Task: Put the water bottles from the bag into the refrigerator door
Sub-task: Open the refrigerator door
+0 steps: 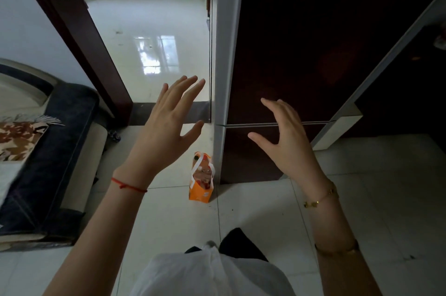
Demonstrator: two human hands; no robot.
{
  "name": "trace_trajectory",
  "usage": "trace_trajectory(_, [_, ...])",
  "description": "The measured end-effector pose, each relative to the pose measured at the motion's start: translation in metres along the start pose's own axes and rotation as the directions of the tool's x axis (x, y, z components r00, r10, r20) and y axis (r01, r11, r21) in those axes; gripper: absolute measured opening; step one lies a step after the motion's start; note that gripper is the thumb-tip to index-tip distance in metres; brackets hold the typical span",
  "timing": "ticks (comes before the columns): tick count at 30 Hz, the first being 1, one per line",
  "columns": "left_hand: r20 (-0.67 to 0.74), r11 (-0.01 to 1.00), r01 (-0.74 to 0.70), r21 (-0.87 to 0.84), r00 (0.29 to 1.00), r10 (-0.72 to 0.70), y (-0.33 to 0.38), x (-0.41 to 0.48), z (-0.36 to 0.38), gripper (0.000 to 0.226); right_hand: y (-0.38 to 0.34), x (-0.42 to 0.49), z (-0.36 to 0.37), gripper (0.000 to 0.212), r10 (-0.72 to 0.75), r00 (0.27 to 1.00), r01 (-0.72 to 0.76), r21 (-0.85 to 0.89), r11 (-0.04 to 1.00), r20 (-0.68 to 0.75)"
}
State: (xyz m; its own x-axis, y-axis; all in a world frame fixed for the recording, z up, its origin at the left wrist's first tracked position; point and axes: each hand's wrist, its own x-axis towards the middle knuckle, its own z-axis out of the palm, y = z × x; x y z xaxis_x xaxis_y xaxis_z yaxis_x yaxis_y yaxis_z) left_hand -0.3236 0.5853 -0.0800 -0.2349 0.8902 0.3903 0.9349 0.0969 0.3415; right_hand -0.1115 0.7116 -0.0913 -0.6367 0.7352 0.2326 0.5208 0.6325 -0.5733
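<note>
— Floor space first: how much room is there around the fridge?

— Pale glossy floor tiles (169, 218) lie bare in front of the tall dark-brown refrigerator (301, 54), whose two doors are shut, with a thin horizontal seam between the upper and lower one. Its pale grey side edge (226, 54) runs straight down the middle of the view. Left of that edge a doorway opens onto another bright tiled room, framed by a dark wooden door jamb (79, 37). Further left, a dark blue and cream sofa (55, 151) takes up the lower-left corner, well apart from the fridge.

— And the hands?

— Both are raised, empty and spread, fingers apart. The left hand (169, 124) hovers in front of the doorway, just left of the fridge edge; a red string bracelet (128, 185) circles its wrist. The right hand (287, 134) is held before the door seam, though I cannot tell whether it touches the door. It wears a thin gold chain bracelet (321, 198).

— Where is the bag?

— The small orange paper bag with white ribbon handles (201, 182) stands upright on the floor, at the fridge's lower left corner, between the two forearms in this view. Its top is open; the contents show only as blurred clear and reddish shapes.
</note>
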Motion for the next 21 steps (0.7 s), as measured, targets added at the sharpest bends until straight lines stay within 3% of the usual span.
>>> trace_trajectory(10, [0.025,0.999,0.023,-0.030,0.999,-0.022,-0.029,0.047,0.021,0.072,0.008,0.050,0.010,0.071,-0.009,1.000,0.009,-0.015,1.000,0.021])
trace_trajectory(21, [-0.059,0.924,0.190,-0.331,0.973,-0.221,-0.027,0.127,0.046,0.078,-0.001,0.131,0.003,0.068,-0.183,0.982,0.181,-0.062,0.982,-0.033])
